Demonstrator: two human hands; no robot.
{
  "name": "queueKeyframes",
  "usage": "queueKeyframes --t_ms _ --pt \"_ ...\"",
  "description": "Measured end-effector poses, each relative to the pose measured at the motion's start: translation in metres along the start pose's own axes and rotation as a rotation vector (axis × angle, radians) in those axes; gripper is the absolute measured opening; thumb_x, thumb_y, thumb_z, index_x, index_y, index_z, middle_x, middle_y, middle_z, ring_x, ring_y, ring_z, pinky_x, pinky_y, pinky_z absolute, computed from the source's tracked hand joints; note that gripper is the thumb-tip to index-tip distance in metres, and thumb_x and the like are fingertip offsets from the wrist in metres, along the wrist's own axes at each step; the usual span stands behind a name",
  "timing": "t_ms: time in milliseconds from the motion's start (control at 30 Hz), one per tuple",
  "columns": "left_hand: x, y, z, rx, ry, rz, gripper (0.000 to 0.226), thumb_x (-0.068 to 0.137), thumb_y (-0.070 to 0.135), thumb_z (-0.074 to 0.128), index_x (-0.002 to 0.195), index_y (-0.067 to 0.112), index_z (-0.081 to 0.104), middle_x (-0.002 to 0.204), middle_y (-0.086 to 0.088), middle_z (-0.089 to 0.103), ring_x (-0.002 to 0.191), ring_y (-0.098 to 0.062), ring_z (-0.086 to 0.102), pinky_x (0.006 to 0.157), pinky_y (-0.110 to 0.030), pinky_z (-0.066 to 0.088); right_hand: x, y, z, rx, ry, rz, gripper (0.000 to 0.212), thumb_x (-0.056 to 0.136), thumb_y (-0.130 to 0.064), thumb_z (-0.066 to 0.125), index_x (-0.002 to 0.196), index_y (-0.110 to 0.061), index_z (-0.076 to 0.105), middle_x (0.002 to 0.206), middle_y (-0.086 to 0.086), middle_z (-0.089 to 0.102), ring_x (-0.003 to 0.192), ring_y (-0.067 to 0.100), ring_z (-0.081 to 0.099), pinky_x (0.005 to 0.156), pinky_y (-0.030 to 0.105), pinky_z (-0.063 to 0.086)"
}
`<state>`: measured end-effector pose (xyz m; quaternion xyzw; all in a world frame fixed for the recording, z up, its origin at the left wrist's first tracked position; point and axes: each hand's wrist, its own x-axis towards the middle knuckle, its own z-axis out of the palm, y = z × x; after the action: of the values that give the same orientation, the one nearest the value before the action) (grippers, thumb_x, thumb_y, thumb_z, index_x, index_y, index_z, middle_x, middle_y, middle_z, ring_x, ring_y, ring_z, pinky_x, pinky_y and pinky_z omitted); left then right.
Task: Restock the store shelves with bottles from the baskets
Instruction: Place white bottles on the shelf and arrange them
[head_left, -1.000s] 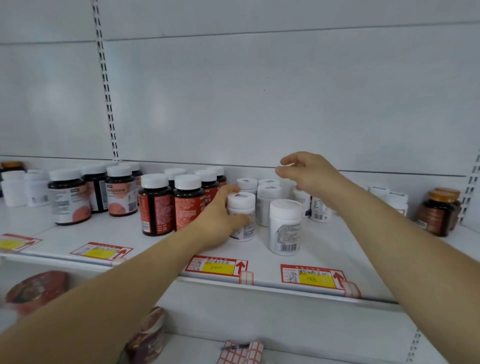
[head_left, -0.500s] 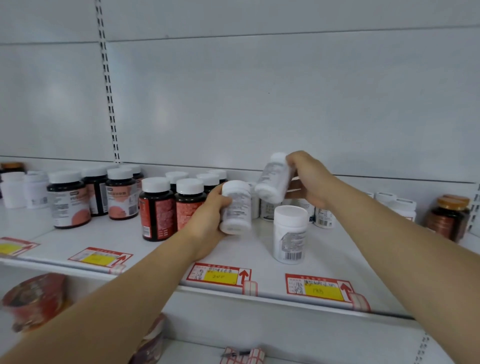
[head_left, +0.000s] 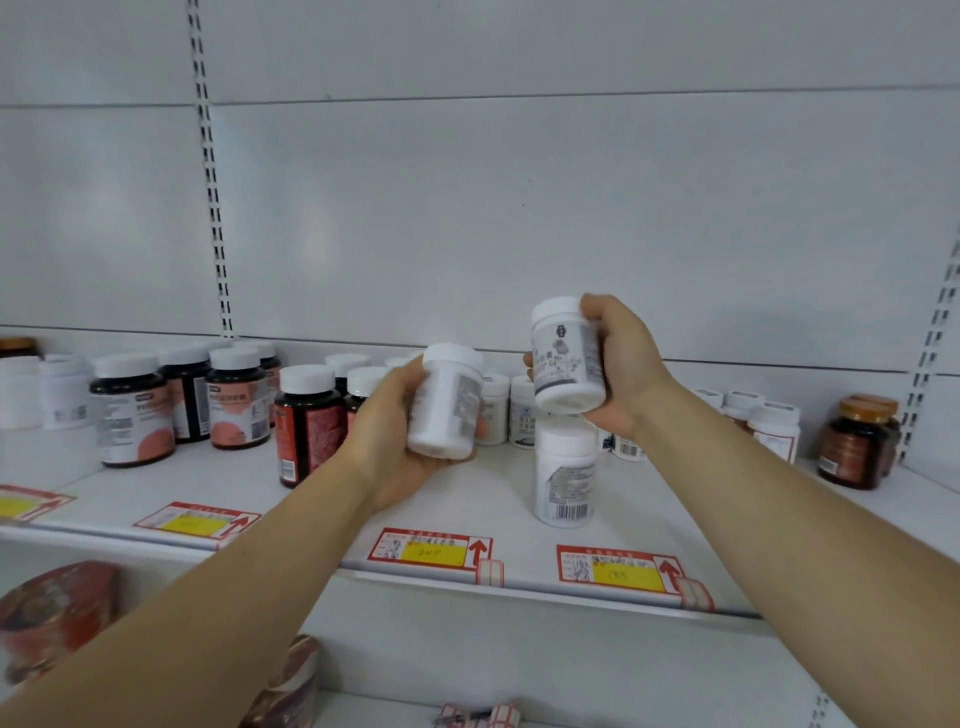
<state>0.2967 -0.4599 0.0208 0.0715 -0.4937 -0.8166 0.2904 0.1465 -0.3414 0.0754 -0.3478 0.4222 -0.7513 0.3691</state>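
My left hand (head_left: 395, 431) grips a white bottle (head_left: 448, 402) with a white cap, lifted above the white shelf (head_left: 498, 499). My right hand (head_left: 621, 369) grips a second white bottle (head_left: 563, 358), held upright and higher, its printed label facing me. Directly below that one a third white bottle (head_left: 566, 475) stands on the shelf with its barcode toward me. More small white bottles (head_left: 511, 410) stand behind the hands, partly hidden. No basket is in view.
Dark bottles with red and pink labels (head_left: 309, 423) stand in rows at the left. Small white bottles (head_left: 774, 426) and a brown jar (head_left: 860, 441) stand at the right. Red and yellow price tags (head_left: 431, 551) line the shelf's front edge. Red packets (head_left: 57, 618) lie on the lower shelf.
Both hands have lifted a white bottle off the shelf and drawn it toward me. The right bottle, tilted half a second ago, now stands upright in the hand.
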Motion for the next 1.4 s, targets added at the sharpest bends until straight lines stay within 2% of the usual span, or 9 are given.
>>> queueKeyframes --t_ms 333,467,633,767,933,1067,1167,1267,1400 --pt "-0.011 0.01 0.007 -0.058 0.004 -0.062 0.043 0.096 0.039 0.039 0.114 0.005 0.059 0.095 -0.017 0.063 0.086 -0.03 0.058 0.076 -0.04 0.048 -0.006 -0.003 0.012 0.053 -0.004 0.046 0.033 0.088 -0.038 0.058 0.1 -0.007 0.055 0.075 0.013 0.059 0.065 0.028 0.06 0.064 0.037 0.053" --pt "-0.012 0.012 0.005 0.208 -0.023 0.121 0.02 0.094 0.017 0.049 0.114 0.019 0.053 0.096 -0.004 0.065 0.085 -0.02 0.063 0.075 -0.037 0.054 -0.004 -0.001 0.012 -0.216 -0.018 -0.157 0.017 0.092 -0.021 0.058 0.108 -0.021 0.053 0.097 0.006 0.06 0.079 0.02 0.062 0.07 0.034 0.055" --pt "-0.018 0.021 -0.012 0.708 -0.061 0.361 0.069 0.072 -0.018 0.064 0.113 0.035 0.053 0.114 0.016 0.062 0.103 -0.001 0.06 0.089 -0.019 0.049 -0.017 -0.003 0.002 -0.856 -0.176 -0.518 0.077 0.07 0.011 0.07 0.113 -0.046 0.042 0.116 -0.006 0.057 0.092 0.002 0.06 0.082 0.014 0.048" --pt "-0.02 0.023 -0.005 0.635 -0.011 0.334 0.054 0.082 -0.006 0.062 0.115 0.036 0.052 0.109 0.008 0.064 0.099 -0.012 0.063 0.089 -0.031 0.052 -0.013 -0.003 0.006 -0.822 0.016 -0.406 0.053 0.08 -0.003 0.061 0.116 -0.041 0.048 0.114 -0.004 0.057 0.096 0.012 0.06 0.083 0.026 0.051" --pt "-0.017 0.024 0.006 0.468 0.093 0.088 0.026 0.101 0.03 0.037 0.121 0.034 0.052 0.107 -0.002 0.061 0.091 -0.023 0.061 0.086 -0.05 0.05 -0.006 -0.006 0.009 -0.522 0.178 -0.066 0.019 0.097 -0.026 0.043 0.112 -0.028 0.054 0.099 0.001 0.056 0.076 0.017 0.058 0.059 0.029 0.052" --pt "-0.015 0.023 0.007 0.493 0.097 0.064 0.027 0.101 0.032 0.037 0.121 0.028 0.056 0.109 -0.004 0.06 0.094 -0.024 0.06 0.086 -0.045 0.05 -0.003 -0.004 0.003 -0.397 0.187 0.038 0.013 0.093 -0.026 0.054 0.104 -0.021 0.059 0.098 0.008 0.056 0.078 0.026 0.059 0.075 0.045 0.057" --pt "-0.012 0.023 0.001 0.533 0.061 0.099 0.028 0.099 0.024 0.044 0.123 0.037 0.05 0.111 -0.003 0.061 0.098 -0.024 0.064 0.088 -0.045 0.053 0.0 -0.002 0.002 -0.478 0.211 -0.078 0.013 0.094 -0.022 0.053 0.107 -0.024 0.054 0.096 0.004 0.057 0.073 0.018 0.06 0.06 0.032 0.055" --pt "-0.013 0.02 -0.009 0.88 0.037 0.178 0.043 0.087 0.013 0.062 0.119 0.041 0.052 0.118 0.0 0.061 0.101 -0.019 0.064 0.091 -0.037 0.053 0.006 0.001 -0.004 -0.66 0.23 -0.218 0.032 0.087 -0.014 0.06 0.114 -0.028 0.051 0.11 0.003 0.056 0.087 0.017 0.06 0.072 0.033 0.055" --pt "-0.015 0.009 -0.008 1.075 -0.019 0.133 0.051 0.08 0.011 0.07 0.118 0.039 0.05 0.114 0.009 0.059 0.091 -0.003 0.059 0.066 -0.012 0.048 0.013 0.008 -0.008 -1.032 0.165 -0.171 0.046 0.079 -0.014 0.069 0.12 -0.028 0.052 0.118 -0.003 0.05 0.084 0.007 0.053 0.06 0.02 0.044"
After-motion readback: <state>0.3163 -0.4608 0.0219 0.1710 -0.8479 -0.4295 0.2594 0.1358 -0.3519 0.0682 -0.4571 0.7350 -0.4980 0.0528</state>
